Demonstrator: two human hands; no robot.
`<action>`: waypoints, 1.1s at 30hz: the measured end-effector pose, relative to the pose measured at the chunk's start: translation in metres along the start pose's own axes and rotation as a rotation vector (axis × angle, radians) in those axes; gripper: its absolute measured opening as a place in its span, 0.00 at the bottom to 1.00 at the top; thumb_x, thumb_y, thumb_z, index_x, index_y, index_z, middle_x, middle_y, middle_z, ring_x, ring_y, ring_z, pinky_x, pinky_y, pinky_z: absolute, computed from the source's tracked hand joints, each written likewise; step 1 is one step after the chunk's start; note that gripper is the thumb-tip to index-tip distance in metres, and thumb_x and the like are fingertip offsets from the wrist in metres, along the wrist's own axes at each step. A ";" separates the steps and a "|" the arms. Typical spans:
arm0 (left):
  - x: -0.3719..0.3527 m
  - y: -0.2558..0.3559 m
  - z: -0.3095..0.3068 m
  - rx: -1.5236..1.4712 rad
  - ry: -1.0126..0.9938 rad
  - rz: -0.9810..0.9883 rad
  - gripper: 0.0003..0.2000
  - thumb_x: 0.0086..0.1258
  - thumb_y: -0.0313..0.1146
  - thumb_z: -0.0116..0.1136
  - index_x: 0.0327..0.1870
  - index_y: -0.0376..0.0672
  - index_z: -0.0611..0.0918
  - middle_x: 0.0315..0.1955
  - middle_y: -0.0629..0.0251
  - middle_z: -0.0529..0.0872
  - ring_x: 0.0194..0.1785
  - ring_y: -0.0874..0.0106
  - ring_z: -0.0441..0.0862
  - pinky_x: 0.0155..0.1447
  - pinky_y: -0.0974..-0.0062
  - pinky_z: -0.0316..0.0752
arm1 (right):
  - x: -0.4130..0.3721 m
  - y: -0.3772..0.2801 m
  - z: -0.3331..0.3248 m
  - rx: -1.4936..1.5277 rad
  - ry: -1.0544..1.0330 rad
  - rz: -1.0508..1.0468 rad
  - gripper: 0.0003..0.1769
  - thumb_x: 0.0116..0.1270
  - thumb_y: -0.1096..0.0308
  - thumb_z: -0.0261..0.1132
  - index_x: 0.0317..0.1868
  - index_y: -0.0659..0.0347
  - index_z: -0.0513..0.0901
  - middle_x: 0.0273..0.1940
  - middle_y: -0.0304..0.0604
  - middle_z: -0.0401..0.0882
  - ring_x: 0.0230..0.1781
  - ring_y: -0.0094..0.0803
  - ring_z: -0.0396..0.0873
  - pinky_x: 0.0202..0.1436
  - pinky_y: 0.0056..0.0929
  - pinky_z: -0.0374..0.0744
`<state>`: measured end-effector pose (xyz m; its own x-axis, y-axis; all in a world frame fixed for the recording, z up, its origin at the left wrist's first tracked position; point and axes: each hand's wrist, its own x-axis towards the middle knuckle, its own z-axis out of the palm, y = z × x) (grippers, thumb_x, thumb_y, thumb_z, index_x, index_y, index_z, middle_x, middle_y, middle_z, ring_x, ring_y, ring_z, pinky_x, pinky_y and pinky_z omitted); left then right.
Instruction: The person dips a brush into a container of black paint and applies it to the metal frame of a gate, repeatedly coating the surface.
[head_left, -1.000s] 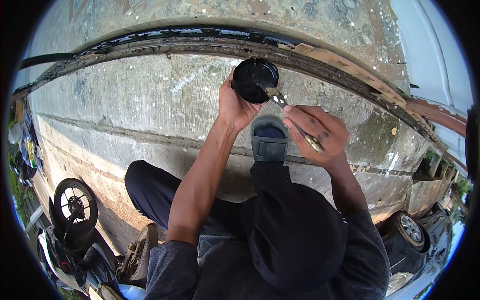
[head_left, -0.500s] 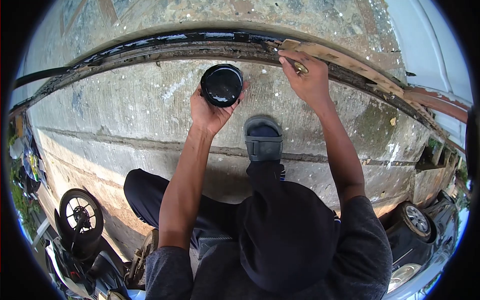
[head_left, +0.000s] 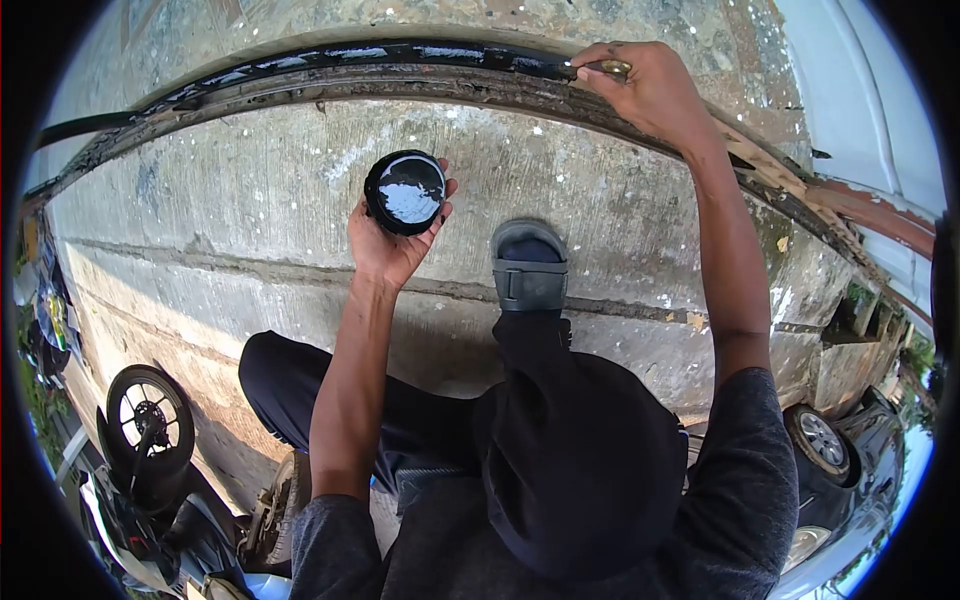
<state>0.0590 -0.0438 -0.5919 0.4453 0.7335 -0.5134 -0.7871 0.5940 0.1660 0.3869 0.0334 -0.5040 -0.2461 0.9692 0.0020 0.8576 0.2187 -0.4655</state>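
A round black container [head_left: 405, 192] of dark, glossy liquid rests in my left hand [head_left: 392, 245], its fingers wrapped round the side and its open top facing up. Bright light reflects off the liquid. My right hand [head_left: 640, 90] grips a paintbrush [head_left: 608, 68] by its brass-coloured part, at the upper right. The brush's bristle end points left and meets the long bar [head_left: 440, 55]. That bar is wet, shiny black to the left of the brush. Bare brown wood or metal shows farther right, partly behind my right hand and forearm.
Below the bar lies a rough concrete floor [head_left: 270, 180] with white specks. My sandalled foot [head_left: 529, 270] is near the middle. A motorcycle wheel [head_left: 150, 420] stands at lower left, a dark car [head_left: 850, 450] at lower right, and a pale panel [head_left: 850, 100] at upper right.
My right hand has moved up and right along the bar, with the brush turned more level. My left hand and the container have shifted left and slightly down; more light reflects in the liquid.
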 end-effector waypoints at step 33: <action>-0.002 -0.001 0.016 0.074 0.000 -0.026 0.26 0.77 0.46 0.38 0.65 0.35 0.72 0.61 0.47 0.77 0.57 0.50 0.80 0.52 0.58 0.84 | 0.036 0.009 0.031 0.150 0.076 0.076 0.11 0.67 0.57 0.68 0.43 0.53 0.90 0.14 0.41 0.74 0.12 0.26 0.69 0.22 0.32 0.70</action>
<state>0.0660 -0.0406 -0.5781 0.4652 0.7178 -0.5181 -0.7417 0.6355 0.2145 0.3719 0.0670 -0.5358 -0.1437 0.9893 0.0262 0.7942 0.1311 -0.5934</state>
